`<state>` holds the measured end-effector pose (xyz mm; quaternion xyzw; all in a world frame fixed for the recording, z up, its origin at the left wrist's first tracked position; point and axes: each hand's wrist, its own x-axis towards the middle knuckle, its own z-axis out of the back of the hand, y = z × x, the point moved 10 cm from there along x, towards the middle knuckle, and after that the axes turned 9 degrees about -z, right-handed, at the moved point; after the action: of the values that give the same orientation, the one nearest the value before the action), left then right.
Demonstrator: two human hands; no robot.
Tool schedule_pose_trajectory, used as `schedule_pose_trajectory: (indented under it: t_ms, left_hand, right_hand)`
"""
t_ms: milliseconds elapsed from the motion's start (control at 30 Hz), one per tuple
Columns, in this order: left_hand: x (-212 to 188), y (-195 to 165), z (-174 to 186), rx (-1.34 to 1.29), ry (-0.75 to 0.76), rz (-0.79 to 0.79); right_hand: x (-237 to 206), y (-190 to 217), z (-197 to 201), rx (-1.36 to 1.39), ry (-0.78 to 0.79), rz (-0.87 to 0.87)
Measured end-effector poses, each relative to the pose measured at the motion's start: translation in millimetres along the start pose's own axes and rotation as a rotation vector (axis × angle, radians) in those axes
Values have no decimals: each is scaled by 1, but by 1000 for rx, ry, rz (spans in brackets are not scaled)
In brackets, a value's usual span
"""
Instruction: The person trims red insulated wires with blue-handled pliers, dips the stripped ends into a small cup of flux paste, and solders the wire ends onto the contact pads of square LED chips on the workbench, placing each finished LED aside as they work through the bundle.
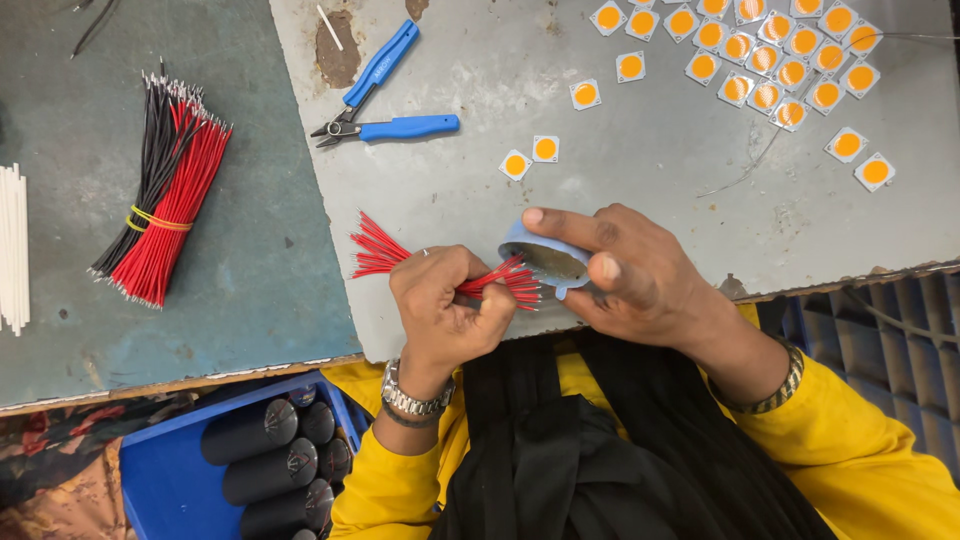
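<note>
My left hand (440,305) is closed around a bunch of short red wires (385,250), whose ends fan out to both sides of the fist. The right-hand ends of the wires reach into a small round blue tin (545,255) that my right hand (630,275) holds tilted, with the forefinger along its rim and the thumb under it. Both hands hover just above the near edge of a grey metal sheet (640,170). A metal watch is on my left wrist and a bangle on my right.
Blue-handled cutting pliers (385,100) lie open at the sheet's far left. Several small square chips with orange discs (760,55) are spread far right, a few nearer (530,157). A banded bundle of red and black wires (165,200) lies left. A blue crate of black cylinders (270,455) sits below.
</note>
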<state>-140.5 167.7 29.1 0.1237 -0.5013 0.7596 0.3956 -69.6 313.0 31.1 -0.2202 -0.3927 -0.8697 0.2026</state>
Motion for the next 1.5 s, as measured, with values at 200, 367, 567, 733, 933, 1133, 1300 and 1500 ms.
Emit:
schedule_pose_trajectory:
  t_ms: [200,367,567,733,933,1133,1300,1500]
  left_hand:
    - [0,0,-2,7,7,4]
    - [1,-1,-3,12,0,-2]
    - [0,-1,1,9,-12,-12]
    - [-1,-2,2,8,-25,-26]
    - [-3,-2,4,4,-38,-34]
    - [-4,-3,7,35,-62,-53]
    - [-1,-15,8,105,-53,-163]
    - [1,-46,8,478,109,-400]
  right_hand:
    - [-1,2,-2,0,8,17]
    - [0,3,-2,10,26,21]
    - [5,-1,2,-50,-26,-44]
    - [7,-3,4,-73,-56,-79]
    - [5,-5,4,-74,-59,-107]
    - [3,-18,13,158,-123,-245]
    - [2,-25,21,248,-196,-367]
    - [6,-28,22,344,-159,-432]
